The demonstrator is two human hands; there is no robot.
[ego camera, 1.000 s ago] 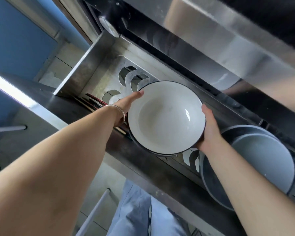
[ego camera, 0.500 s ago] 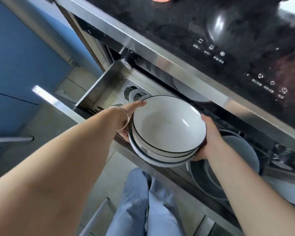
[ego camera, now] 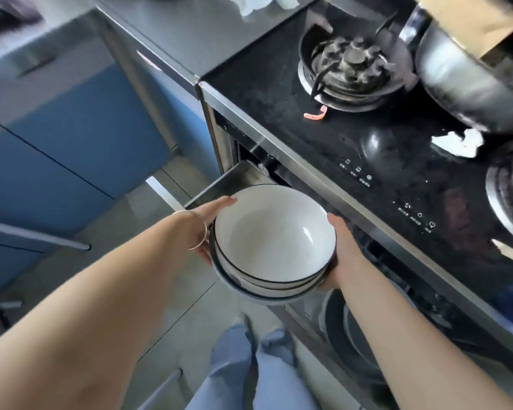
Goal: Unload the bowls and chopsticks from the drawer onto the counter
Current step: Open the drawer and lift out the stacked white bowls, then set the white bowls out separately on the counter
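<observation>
A stack of white bowls with thin black rims [ego camera: 274, 241] hangs in the air above the open steel drawer [ego camera: 222, 184], held from both sides. My left hand [ego camera: 212, 220], with a thin bracelet on the wrist, grips the stack's left edge. My right hand [ego camera: 342, 253] cups its right edge and underside. Grey plates [ego camera: 353, 335] still lie in the drawer below my right forearm. The chopsticks are hidden from view. A grey counter [ego camera: 190, 34] runs at the upper left beside the stove.
A black glass stove top [ego camera: 367, 149] with touch controls and a gas burner [ego camera: 350, 60] lies at the right. A steel wok [ego camera: 468, 81] sits at the top right. Blue cabinet doors [ego camera: 57, 149] are on the left. My legs in blue trousers [ego camera: 249, 371] stand below.
Both hands have lifted the stack of bowls up out of the drawer. The view has tilted up, so the stove top and counter now show.
</observation>
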